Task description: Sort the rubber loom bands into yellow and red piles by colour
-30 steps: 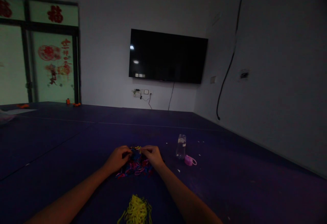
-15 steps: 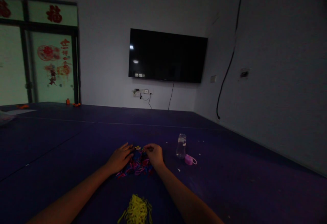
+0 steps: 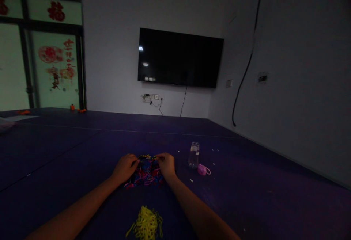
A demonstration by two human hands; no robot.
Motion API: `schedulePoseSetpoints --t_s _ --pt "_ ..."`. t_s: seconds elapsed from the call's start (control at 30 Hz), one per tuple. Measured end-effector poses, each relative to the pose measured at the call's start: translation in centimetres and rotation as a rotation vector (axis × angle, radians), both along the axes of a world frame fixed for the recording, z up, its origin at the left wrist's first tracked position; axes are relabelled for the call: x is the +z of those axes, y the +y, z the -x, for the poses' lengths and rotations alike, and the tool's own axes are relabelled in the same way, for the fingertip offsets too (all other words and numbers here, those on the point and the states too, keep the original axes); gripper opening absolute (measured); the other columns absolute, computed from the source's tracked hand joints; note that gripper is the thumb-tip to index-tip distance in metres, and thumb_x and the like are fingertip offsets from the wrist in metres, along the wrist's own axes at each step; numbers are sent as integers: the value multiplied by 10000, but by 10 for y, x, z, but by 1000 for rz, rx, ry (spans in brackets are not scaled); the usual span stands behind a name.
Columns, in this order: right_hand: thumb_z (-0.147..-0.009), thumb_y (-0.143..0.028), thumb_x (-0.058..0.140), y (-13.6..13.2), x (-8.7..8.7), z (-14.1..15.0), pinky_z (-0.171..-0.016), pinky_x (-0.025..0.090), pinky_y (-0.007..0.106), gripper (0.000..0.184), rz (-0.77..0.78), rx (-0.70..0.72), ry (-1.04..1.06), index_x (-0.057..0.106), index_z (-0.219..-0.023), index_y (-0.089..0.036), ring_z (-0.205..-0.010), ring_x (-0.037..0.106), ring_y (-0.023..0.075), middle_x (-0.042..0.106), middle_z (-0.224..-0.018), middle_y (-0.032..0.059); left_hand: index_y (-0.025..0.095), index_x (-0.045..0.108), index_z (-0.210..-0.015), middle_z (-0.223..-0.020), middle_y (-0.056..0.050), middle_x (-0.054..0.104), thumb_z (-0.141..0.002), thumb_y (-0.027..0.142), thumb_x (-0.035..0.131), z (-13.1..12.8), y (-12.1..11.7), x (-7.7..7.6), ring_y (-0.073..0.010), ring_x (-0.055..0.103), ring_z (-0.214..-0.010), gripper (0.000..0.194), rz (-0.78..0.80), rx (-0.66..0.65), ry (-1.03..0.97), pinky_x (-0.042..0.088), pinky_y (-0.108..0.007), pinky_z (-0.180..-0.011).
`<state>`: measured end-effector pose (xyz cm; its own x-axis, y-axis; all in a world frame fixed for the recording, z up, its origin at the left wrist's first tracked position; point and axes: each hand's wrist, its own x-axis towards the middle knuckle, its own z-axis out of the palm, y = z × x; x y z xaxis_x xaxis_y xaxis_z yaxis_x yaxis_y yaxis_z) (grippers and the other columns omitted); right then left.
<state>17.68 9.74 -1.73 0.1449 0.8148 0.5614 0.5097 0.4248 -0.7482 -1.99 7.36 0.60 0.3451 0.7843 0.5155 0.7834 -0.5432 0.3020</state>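
Note:
A piece made of pink, blue and red yarn-like loops lies flat on the purple surface, with a row of yellow along its far edge. My left hand is at its far left corner, thumb and forefinger closed on the edge. At the far right corner my right hand pinches the edge beside the yellow strands. Fingers partly cover both corners, so the exact strands gripped are hidden. Nearer to me lies a loose heap of yellow loops, which neither hand touches.
Right of my right hand stands a clear bottle, with its pink cap beside it. Small white scraps dot the purple surface. A black television hangs on the far wall. Orange objects sit near the door.
My left hand's fingers, spread out before, have drawn in and closed at the piece's far left corner. My right hand keeps its pinch at nearly the same spot.

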Motion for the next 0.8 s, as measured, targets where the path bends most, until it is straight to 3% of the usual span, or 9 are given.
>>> schedulePoseSetpoints --t_s 0.23,0.47,0.8 --pt "-713 -74 545 -1 2 -4 -753 502 291 224 -20 -35 -49 730 -770 -185 -779 663 197 710 -790 50 175 678 -715 -786 -62 681 -844 203 428 3 4 -1 -200 637 -801 282 -6 18 -115 465 -297 -758" --pt "-761 -86 501 -2 3 -10 -839 482 312 319 -18 -72 -92 700 -994 -175 -907 649 206 698 -964 79 164 690 -938 -971 -84 688 -845 209 427 9 13 -5 -219 633 -926 283 -35 108 -203 487 -336 -829" --pt "-746 -95 525 -3 1 -8 -821 484 274 277 64 -82 -178 736 -885 -210 -877 666 200 721 -904 52 160 714 -916 -1068 -110 675 -812 192 454 15 20 -13 -277 584 -1050 282 -13 254 -80 412 -429 -949"
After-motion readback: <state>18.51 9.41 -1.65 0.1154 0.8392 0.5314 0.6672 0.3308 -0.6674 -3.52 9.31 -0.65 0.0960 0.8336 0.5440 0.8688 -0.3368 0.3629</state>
